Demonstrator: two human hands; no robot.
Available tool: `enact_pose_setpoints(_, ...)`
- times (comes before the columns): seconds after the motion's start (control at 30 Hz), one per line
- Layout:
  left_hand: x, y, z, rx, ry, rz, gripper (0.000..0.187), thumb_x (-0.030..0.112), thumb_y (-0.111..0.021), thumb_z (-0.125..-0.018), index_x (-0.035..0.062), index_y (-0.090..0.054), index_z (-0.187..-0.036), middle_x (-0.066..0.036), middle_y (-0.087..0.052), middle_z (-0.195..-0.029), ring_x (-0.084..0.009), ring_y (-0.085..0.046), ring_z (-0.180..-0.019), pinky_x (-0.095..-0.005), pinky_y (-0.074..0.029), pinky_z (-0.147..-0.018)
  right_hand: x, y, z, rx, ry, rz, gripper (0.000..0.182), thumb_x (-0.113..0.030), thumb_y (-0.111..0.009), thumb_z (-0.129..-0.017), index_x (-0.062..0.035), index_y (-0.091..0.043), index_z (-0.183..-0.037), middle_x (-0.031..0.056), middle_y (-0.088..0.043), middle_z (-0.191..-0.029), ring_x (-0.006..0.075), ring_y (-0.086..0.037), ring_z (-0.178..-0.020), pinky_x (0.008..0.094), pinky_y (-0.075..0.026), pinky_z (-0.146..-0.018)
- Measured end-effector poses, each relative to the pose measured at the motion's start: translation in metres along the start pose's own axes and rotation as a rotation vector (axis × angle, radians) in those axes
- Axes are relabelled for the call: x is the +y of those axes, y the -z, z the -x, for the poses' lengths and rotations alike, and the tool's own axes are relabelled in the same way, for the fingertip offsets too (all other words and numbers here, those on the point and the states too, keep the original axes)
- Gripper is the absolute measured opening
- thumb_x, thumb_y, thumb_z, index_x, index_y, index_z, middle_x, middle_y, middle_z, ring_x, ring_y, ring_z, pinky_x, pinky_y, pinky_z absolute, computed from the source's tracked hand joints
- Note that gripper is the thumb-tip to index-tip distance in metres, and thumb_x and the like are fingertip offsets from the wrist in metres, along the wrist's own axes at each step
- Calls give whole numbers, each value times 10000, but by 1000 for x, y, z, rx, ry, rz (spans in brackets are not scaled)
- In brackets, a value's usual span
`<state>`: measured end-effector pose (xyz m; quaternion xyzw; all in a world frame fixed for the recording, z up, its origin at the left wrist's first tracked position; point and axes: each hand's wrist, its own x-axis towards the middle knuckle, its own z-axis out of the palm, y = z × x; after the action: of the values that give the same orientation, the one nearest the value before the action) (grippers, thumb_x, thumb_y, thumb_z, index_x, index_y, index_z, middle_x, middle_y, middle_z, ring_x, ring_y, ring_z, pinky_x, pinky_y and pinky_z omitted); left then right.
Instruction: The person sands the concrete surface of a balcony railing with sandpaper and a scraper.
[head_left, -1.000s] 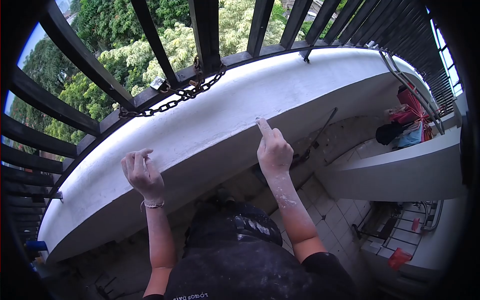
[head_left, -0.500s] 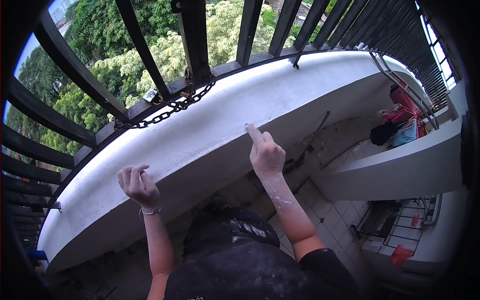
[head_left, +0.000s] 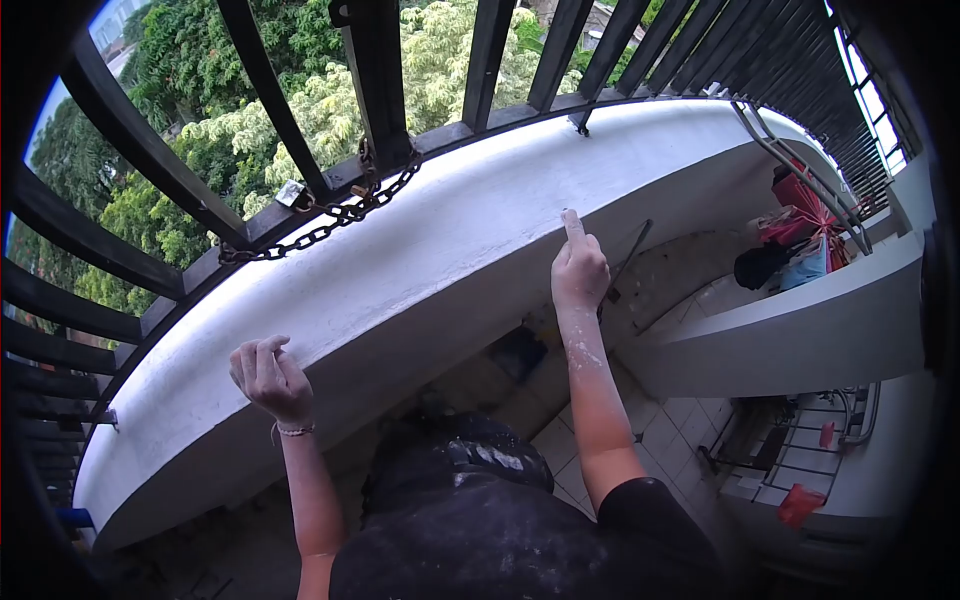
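My right hand (head_left: 580,268), dusted with white powder, is at the edge of a white curved ledge (head_left: 420,235). Its index finger points forward, its tip over the ledge's near edge, while the other fingers are curled in. A small dark spot shows at that fingertip. What lies inside the curled fingers is hidden. Farther left, my left hand (head_left: 272,382) is over the ledge's near edge with loosely bent fingers, partly apart, and nothing visible in them. A bracelet (head_left: 295,430) circles the left wrist. Whitish smears mark the right forearm.
Black metal railings (head_left: 372,90) rise beyond the ledge, with a rusty chain (head_left: 345,212) and a padlock (head_left: 290,193) on them. Trees stand outside. To the right are a low wall (head_left: 780,340), a metal rack (head_left: 790,445), a folded red umbrella (head_left: 825,225) and metal tubes (head_left: 800,175).
My right hand has moved right and forward along the ledge edge, its index finger still extended. My left hand stays nearly in place. The view has shifted slightly.
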<state>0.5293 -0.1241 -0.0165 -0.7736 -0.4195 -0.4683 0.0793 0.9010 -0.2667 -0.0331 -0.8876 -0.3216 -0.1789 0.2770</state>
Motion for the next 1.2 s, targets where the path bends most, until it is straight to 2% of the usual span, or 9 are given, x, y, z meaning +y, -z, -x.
enact_pose_setpoints(0.13,4,-7,-4,-37,11,-63,185,-10,-575,-721,62,-702,-835,-79,-608,-823,-281,-591,-874,-404,-436,-824,-70,2,71,-54,268,-244,496,-68,-622,-924,-272,-655,-1375,87,-595,-817,355,-660,-672,486,-576,-656)
enact_pose_setpoints(0.23,8,-4,-4,16,26,-37,216,-11,-571,-755,55,-696,-918,-107,-609,-937,-299,-583,-947,-424,-441,-885,-53,10,55,-116,286,-182,453,-63,-611,-928,-225,-673,-1346,94,-590,-782,353,-647,-648,481,-565,-635)
enact_pose_setpoints(0.3,-1,13,4,51,36,-49,234,-12,-571,-778,49,-685,-972,-125,-599,-1005,-311,-573,-992,-441,-440,-923,-11,8,19,-37,108,-45,411,-92,-583,-955,-219,-660,-1339,109,-591,-798,356,-673,-668,483,-572,-588)
enact_pose_setpoints(0.4,-24,30,19,95,74,-108,250,-13,-572,-800,40,-669,-1025,-135,-586,-1048,-319,-563,-1027,-456,-437,-947,-35,6,33,-43,65,-16,429,-76,-591,-944,-210,-657,-1346,106,-593,-805,351,-669,-655,478,-582,-590)
enact_pose_setpoints(0.53,-43,40,24,111,127,-129,247,-6,-568,-814,37,-662,-1038,-130,-593,-1032,-314,-566,-1024,-450,-441,-934,-126,12,108,-223,305,-322,462,-35,-633,-900,-231,-707,-1311,95,-553,-778,338,-633,-620,466,-563,-617)
enact_pose_setpoints(0.6,-56,49,25,79,100,-150,238,1,-565,-823,37,-662,-1038,-132,-598,-1036,-314,-566,-1024,-448,-443,-932,-122,14,102,-232,349,-345,459,-33,-631,-899,-237,-712,-1302,97,-542,-767,325,-626,-609,455,-553,-597)
enact_pose_setpoints(0.8,-89,100,43,81,164,-332,224,-5,-569,-837,37,-667,-1034,-129,-622,-1040,-323,-579,-1039,-456,-448,-962,-103,16,73,-179,76,-147,504,23,-586,-906,-188,-669,-1356,116,-610,-810,352,-659,-707,486,-536,-646)
enact_pose_setpoints(1.0,-126,143,64,45,187,-419,189,39,-571,-873,44,-676,-1030,-131,-598,-1065,-315,-563,-1067,-457,-448,-962,-185,16,160,-280,431,-443,484,-34,-643,-894,-223,-680,-1338,71,-554,-771,311,-655,-613,431,-574,-585)
enact_pose_setpoints(1.2,-168,169,69,104,224,-411,192,24,-568,-872,51,-688,-1020,-112,-596,-1056,-300,-566,-1054,-446,-444,-948,-160,9,124,-112,203,-190,464,-1,-602,-901,-176,-677,-1325,106,-580,-797,360,-650,-678,485,-548,-614)
